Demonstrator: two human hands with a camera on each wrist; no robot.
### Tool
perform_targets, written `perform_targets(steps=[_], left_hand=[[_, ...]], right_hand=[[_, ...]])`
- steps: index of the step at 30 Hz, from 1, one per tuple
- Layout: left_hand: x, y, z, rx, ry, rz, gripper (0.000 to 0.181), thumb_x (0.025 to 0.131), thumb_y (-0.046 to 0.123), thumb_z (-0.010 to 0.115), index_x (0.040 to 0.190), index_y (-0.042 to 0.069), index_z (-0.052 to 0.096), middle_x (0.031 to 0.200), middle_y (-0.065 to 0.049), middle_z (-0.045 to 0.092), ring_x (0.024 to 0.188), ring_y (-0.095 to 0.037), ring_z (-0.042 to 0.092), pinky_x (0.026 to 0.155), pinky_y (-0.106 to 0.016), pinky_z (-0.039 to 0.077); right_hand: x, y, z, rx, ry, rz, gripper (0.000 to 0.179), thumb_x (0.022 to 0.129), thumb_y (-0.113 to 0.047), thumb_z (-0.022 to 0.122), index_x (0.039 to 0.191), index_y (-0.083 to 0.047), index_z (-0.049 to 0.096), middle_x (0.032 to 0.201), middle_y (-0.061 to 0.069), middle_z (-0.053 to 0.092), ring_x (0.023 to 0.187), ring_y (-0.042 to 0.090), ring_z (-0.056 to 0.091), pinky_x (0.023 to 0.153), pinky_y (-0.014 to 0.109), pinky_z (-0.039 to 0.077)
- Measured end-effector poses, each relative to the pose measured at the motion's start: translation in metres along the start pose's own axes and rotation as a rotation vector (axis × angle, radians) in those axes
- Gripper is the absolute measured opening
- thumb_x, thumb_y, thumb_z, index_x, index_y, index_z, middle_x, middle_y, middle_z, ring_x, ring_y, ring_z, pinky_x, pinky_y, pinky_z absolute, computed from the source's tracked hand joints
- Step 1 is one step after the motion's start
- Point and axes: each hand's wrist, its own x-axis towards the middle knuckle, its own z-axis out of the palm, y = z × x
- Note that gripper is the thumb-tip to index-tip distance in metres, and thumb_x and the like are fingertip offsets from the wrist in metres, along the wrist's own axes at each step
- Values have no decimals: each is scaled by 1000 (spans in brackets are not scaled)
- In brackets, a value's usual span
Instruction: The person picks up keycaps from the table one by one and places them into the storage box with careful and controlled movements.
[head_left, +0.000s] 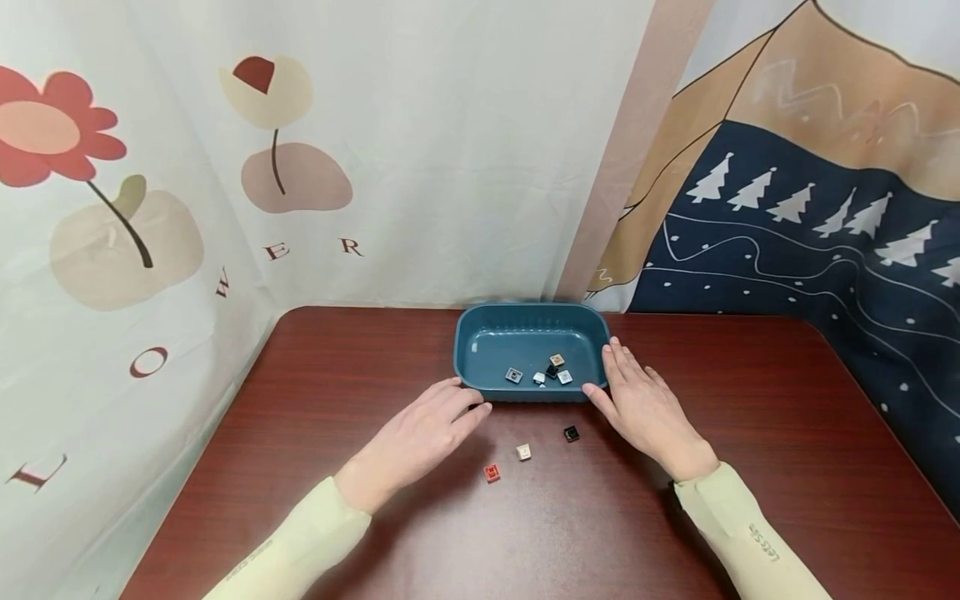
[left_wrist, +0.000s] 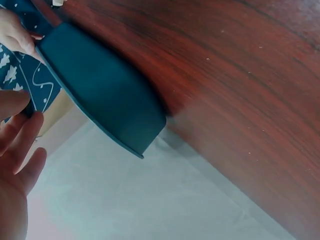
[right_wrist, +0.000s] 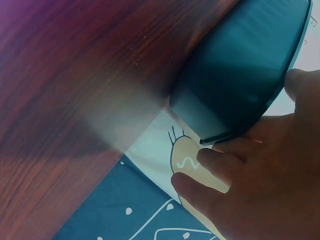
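Observation:
The fingertips and thumb of my left hand (head_left: 422,433) pinch a small black keycap (left_wrist: 30,107), mostly hidden, right by the front left corner of a blue-green tray (head_left: 536,395). My right hand (head_left: 645,412) rests at the tray's right end, its fingers stretched along the outer side and the thumb on the front rim. In the right wrist view, the thumb touches the rim and the other fingers spread below it. Several keycaps lie inside the tray, among them a grey keycap (head_left: 513,376) and a tan keycap (head_left: 557,360).
On the dark red wooden table (head_left: 540,533) in front of the tray lie a red keycap (head_left: 491,473), a white keycap (head_left: 523,452) and a black keycap (head_left: 572,433). A printed curtain (head_left: 450,167) hangs behind the table's back edge and along its sides.

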Motion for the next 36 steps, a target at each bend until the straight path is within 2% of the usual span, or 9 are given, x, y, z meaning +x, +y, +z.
perform_targets(steps=[4, 10, 18, 30, 36], left_hand=[[8, -4, -3, 5, 47, -26, 51, 79, -15, 76, 128, -3, 66, 120, -14, 64, 112, -28, 63, 119, -43, 36], [20, -11, -3, -69, 130, -96, 42, 84, -12, 76, 124, -2, 70, 116, -13, 66, 110, -26, 63, 117, -43, 39], [32, -21, 6, -80, 172, -159, 42, 84, -8, 80, 124, -1, 71, 117, -15, 68, 112, -28, 64, 111, -43, 45], [35, -35, 31, -103, 169, -244, 31, 87, -10, 75, 118, -3, 74, 114, -16, 68, 107, -31, 67, 101, -41, 52], [42, -38, 38, -119, 108, -300, 29, 88, -9, 75, 117, -3, 75, 111, -15, 69, 102, -28, 68, 95, -41, 55]], right_hand=[[0, 0, -1, 3, -1, -1, 79, 107, -47, 51, 158, 9, 29, 167, 24, 22, 153, 42, 27, 117, 64, 30], [1, 0, 1, 6, -2, 1, 79, 107, -48, 50, 159, 8, 28, 168, 24, 21, 153, 41, 28, 117, 63, 30], [1, -2, 1, 7, 17, -9, 78, 108, -46, 50, 157, 11, 30, 167, 26, 23, 152, 41, 30, 116, 64, 32], [1, -2, 0, 13, 6, 1, 79, 108, -47, 50, 158, 10, 28, 168, 24, 21, 153, 41, 28, 117, 63, 30], [0, -2, 0, 11, 8, 2, 78, 107, -46, 51, 158, 10, 29, 168, 24, 21, 152, 41, 29, 117, 63, 30]])
